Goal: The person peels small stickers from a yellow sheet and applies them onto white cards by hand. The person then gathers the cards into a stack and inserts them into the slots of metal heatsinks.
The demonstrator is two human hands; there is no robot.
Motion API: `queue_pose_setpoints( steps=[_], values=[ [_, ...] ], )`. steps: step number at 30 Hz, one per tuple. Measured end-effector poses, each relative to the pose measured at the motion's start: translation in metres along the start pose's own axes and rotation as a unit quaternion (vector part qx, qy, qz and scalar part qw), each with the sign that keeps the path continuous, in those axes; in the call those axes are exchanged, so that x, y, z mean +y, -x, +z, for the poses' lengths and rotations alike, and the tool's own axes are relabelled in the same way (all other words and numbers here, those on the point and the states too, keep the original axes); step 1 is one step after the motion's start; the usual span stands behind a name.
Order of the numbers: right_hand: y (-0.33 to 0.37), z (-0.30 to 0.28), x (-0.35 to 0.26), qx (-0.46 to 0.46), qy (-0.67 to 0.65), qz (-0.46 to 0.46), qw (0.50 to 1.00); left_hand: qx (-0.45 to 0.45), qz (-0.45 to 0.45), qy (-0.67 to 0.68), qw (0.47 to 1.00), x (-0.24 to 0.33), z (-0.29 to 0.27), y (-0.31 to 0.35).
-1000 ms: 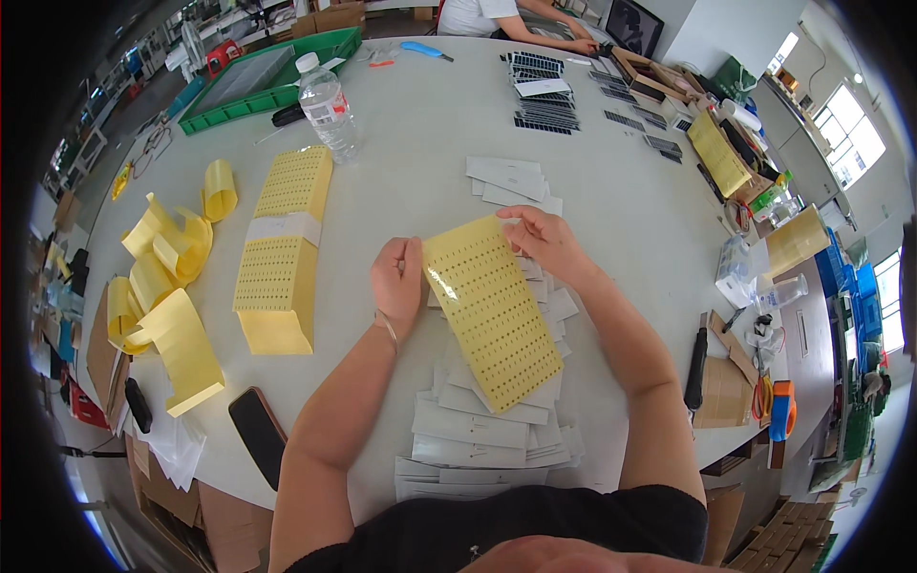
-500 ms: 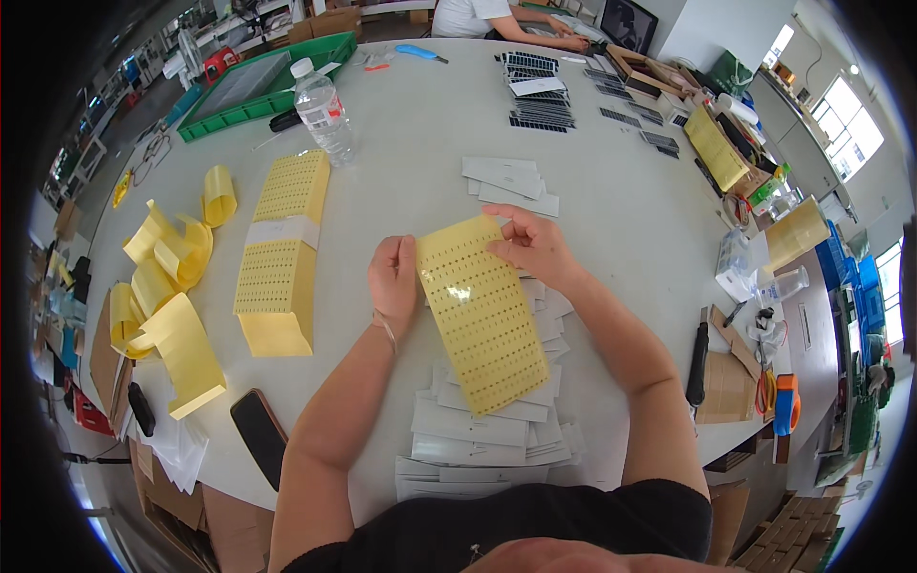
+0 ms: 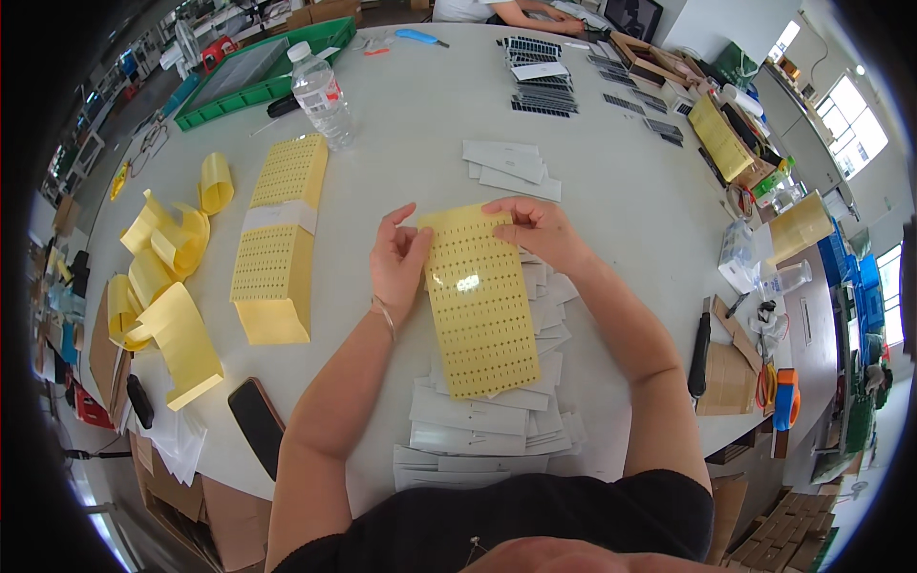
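A yellow perforated sheet (image 3: 485, 320), with rows of small dark marks, slants over a pile of white cards (image 3: 468, 415). Thumb and fingers of my right hand (image 3: 544, 235) pinch its upper right corner. At its upper left edge is my left hand (image 3: 395, 263), thumb tip by the edge and index finger raised apart from it. Whether that thumb touches the sheet is hard to see. Beyond the sheet lie a few more white cards (image 3: 511, 164). A stack of similar yellow sheets (image 3: 272, 263), with a white band round it, lies to the left.
Curled yellow backing strips (image 3: 181, 329) and a black phone (image 3: 256, 425) lie at left. A water bottle (image 3: 321, 95) stands near a green tray (image 3: 196, 113). Dark strips (image 3: 543, 91) lie at the far side, with a co-worker's arm (image 3: 525, 17) behind. Orange tape (image 3: 786, 399) is at right.
The sheet has turned slightly more upright. My left hand's index finger has lifted away from the thumb, loosening its pinch on the edge. My right hand still holds the corner.
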State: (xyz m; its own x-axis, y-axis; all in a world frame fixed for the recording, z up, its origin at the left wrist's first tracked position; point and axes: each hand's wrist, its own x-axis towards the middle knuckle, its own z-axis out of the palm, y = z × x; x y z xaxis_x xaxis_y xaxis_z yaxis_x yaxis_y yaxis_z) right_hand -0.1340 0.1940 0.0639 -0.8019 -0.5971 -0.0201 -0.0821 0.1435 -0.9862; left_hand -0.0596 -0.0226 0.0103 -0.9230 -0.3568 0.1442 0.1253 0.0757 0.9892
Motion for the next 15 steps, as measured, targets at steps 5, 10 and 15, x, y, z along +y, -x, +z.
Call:
queue_pose_setpoints(
  steps=[5, 10, 15],
  values=[
    [-0.002, 0.002, 0.005, 0.005, 0.006, -0.004, 1.000, -0.070, 0.050, 0.075, 0.993, 0.005, 0.006, 0.000],
    [-0.002, 0.007, 0.008, 0.001, -0.030, -0.004, 1.000, -0.089, 0.012, 0.127, 0.988, 0.002, 0.003, -0.001],
    [-0.001, 0.003, 0.009, 0.007, -0.020, -0.004, 1.000, -0.086, 0.003, 0.136, 0.987, -0.002, 0.003, 0.001]
  ],
)
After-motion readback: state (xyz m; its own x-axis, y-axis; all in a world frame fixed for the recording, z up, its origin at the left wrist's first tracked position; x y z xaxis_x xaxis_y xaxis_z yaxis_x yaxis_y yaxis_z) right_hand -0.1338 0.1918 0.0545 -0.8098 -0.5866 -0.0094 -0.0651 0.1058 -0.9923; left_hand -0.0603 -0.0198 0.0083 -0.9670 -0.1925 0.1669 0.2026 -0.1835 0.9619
